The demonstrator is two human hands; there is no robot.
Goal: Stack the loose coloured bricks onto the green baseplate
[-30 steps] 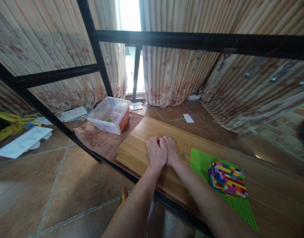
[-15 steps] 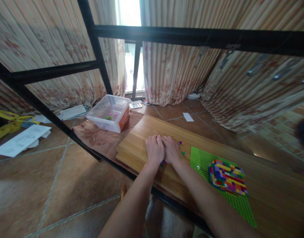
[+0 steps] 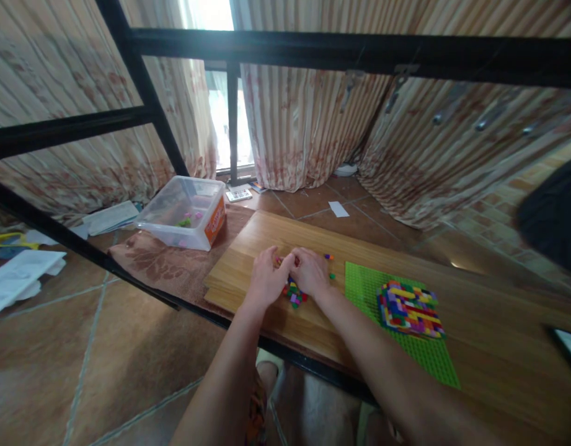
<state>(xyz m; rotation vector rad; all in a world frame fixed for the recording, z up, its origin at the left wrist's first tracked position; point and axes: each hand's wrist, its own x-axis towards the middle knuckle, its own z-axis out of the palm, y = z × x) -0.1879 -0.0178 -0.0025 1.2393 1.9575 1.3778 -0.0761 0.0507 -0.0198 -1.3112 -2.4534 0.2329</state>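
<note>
A heap of small coloured toy bricks [image 3: 294, 296] lies on the wooden board between my two hands. My left hand [image 3: 267, 275] rests at its left side, thumb apart from the fingers, with a few bricks showing beside the fingertips. On the other side my right hand [image 3: 312, 271] bends its fingers inward over the heap, close to the left thumb; their tips and anything in them are hidden. To the right, a block built from many coloured bricks [image 3: 410, 310] sits on a green studded baseplate [image 3: 359, 282].
Loose bricks [image 3: 332, 276] lie just right of my right hand. A clear plastic bin [image 3: 173, 232] with a few pieces inside stands on a brown cloth [image 3: 150, 263] at the left. Black metal bars [image 3: 285, 46] cross ahead, and a dark-edged device [image 3: 568, 344] lies at the right.
My hands, pressed together over the bricks before, have parted a little and uncovered more of the heap. The view has shifted, and a dark object shows larger at the right edge.
</note>
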